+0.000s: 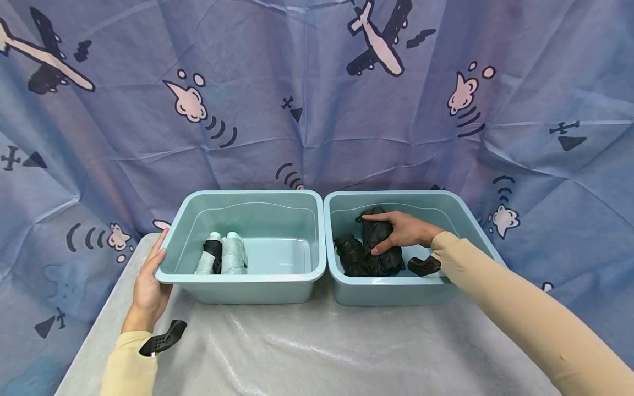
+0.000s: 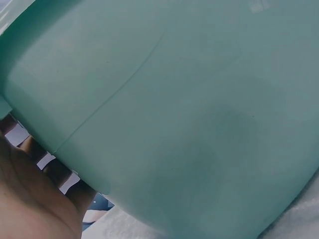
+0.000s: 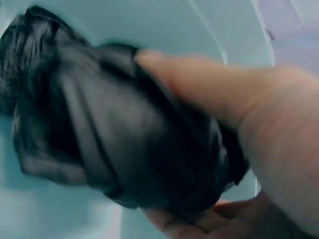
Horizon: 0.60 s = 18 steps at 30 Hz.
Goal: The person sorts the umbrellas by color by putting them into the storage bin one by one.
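Note:
In the right bin (image 1: 396,291), my right hand (image 1: 408,228) grips a crumpled black plastic bag roll (image 3: 114,124). The right wrist view has the thumb across its top and the fingers beneath it. More black plastic bag rolls (image 1: 350,256) lie next to it, partly overlapped. My left hand (image 1: 151,289) rests against the left bin (image 1: 247,291) at its front left corner, fingers extended along the outside under the rim. Inside that bin two pale plastic bag rolls (image 1: 234,254) lie side by side, the left one with a black band (image 1: 214,249) round it.
Both pale green bins stand side by side, their rims almost meeting, on a table with a whitish cover (image 1: 297,352). Behind them hangs a blue curtain (image 1: 257,99) printed with planes. A black wrist mount (image 1: 163,338) sits on each forearm.

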Tool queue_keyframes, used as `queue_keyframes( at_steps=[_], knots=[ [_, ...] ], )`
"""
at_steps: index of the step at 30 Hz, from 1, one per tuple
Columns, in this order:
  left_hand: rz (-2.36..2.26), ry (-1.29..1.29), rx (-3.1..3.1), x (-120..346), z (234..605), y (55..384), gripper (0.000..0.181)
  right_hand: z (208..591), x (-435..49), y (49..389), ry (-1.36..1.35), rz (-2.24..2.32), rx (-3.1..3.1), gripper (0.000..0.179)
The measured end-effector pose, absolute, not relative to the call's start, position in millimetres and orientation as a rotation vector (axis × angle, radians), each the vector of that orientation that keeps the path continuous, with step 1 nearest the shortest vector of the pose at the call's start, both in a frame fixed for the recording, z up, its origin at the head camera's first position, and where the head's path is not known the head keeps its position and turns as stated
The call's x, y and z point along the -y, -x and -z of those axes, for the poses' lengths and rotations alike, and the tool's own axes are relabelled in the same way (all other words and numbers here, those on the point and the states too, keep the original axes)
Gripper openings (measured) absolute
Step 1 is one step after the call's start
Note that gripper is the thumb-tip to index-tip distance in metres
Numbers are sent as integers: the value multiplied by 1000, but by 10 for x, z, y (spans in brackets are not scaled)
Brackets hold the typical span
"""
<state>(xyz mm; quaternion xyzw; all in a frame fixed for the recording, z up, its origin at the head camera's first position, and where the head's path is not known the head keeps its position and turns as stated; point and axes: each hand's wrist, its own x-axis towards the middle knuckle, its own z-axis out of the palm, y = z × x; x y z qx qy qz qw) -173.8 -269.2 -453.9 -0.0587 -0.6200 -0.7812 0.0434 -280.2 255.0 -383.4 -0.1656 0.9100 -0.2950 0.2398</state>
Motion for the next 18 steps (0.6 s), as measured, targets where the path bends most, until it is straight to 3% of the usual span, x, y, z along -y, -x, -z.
queue_keyframes(
  at_steps=[18],
  knots=[
    [2400,161,1903,2700,4540,1741,54,3945,-2606,2825,385,725,-2426,96]
  ],
)
